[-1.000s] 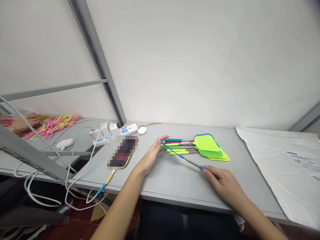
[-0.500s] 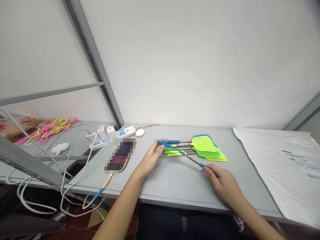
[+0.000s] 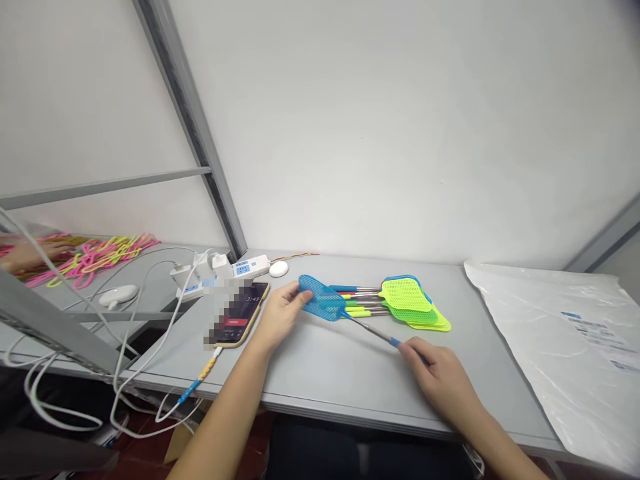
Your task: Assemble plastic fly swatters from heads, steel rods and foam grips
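Observation:
Between my hands, above the grey table, is a blue fly swatter [image 3: 324, 300] with a metal shaft. My left hand [image 3: 283, 308] pinches the outer edge of its mesh head between thumb and fingers. Wrapped round the blue handle at the other end is my right hand [image 3: 435, 370]; its fingers cover most of the grip. Just behind lies a pile of fly swatters [image 3: 406, 295] in yellow-green, green and blue, heads to the right and handles to the left. The held swatter's head overlaps some of those handles in view.
A phone [image 3: 243, 320] with a charging cable lies left of my left hand, near a white power strip [image 3: 250, 267] and a white puck-shaped device [image 3: 279, 269]. A white plastic bag [image 3: 545, 333] covers the right side. Far left, another person's hand [image 3: 37, 255] touches pink and yellow cords [image 3: 107, 257].
The blue swatter has turned so its mesh head, edge-on before, now shows its flat face. My left hand has moved left and slightly down. My right hand still holds the handle.

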A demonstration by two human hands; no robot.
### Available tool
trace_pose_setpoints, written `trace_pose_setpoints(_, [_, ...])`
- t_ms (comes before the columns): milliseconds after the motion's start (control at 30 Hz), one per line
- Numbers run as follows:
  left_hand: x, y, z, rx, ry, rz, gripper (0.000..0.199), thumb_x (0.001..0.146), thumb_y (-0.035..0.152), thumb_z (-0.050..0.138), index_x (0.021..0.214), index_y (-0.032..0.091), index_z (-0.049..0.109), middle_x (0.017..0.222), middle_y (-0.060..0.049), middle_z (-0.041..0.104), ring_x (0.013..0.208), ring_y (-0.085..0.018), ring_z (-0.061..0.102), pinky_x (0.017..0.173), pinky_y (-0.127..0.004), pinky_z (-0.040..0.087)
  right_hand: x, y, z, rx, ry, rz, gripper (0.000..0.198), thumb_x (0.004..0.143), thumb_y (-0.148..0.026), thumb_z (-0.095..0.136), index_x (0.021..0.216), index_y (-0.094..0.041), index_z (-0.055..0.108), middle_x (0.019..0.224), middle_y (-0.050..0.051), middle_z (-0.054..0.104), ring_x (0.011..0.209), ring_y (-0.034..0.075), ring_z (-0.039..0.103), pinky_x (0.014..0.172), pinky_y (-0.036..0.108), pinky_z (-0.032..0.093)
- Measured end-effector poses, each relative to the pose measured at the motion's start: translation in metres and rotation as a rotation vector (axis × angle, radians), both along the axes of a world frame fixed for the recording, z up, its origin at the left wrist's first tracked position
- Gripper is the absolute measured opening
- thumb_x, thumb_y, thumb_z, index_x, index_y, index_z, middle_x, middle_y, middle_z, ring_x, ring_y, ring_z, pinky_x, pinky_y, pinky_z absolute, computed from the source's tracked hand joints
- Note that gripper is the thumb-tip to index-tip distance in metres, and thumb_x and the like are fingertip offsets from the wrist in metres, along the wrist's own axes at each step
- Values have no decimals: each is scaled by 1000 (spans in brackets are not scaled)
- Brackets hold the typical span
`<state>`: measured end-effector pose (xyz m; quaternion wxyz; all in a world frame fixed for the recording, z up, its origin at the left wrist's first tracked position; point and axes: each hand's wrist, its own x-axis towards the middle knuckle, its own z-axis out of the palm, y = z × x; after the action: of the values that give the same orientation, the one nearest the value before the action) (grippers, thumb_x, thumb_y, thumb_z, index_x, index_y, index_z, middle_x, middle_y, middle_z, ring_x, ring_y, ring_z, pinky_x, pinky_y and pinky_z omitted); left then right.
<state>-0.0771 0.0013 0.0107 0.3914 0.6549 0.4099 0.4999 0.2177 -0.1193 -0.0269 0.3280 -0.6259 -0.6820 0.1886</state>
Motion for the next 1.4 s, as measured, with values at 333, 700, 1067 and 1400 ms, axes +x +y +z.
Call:
trace_pose_setpoints(333, [-29, 18, 0, -76, -461, 287, 31, 65, 40, 79, 84, 17, 68, 76, -1, 65, 70, -11, 57, 65, -21, 43, 8, -2, -3, 17, 5, 22, 38, 91, -51, 42, 72, -21, 55, 61, -2, 54, 57, 13, 46, 58, 24, 33])
trace_pose_setpoints(700, [77, -37, -10, -506, -731, -312, 35, 84, 49, 58, 102, 21, 66, 102, -7, 67, 77, -14, 60, 69, -29, 48, 7, -1, -2, -9, 50, 42, 39, 93, -47, 38, 66, -21, 44, 58, -3, 45, 57, 13, 43, 55, 23, 32])
trace_pose_setpoints(1067, [45, -16, -7, -340, -759, 46, 29, 71, 43, 74, 78, 15, 68, 86, -5, 65, 86, -14, 58, 70, -25, 44, 1, -1, 0, -29, -6, 85, 38, 93, -51, 36, 73, -23, 51, 62, -2, 52, 59, 15, 48, 57, 25, 34])
trace_pose_setpoints(1400, [64, -27, -24, -482, -809, -36, 32, 75, 48, 70, 90, 19, 66, 95, -4, 66, 82, -12, 58, 65, -23, 43, 8, 0, -3, -17, -66, 42, 36, 91, -51, 41, 76, -23, 58, 65, -1, 60, 61, 16, 53, 58, 25, 38])
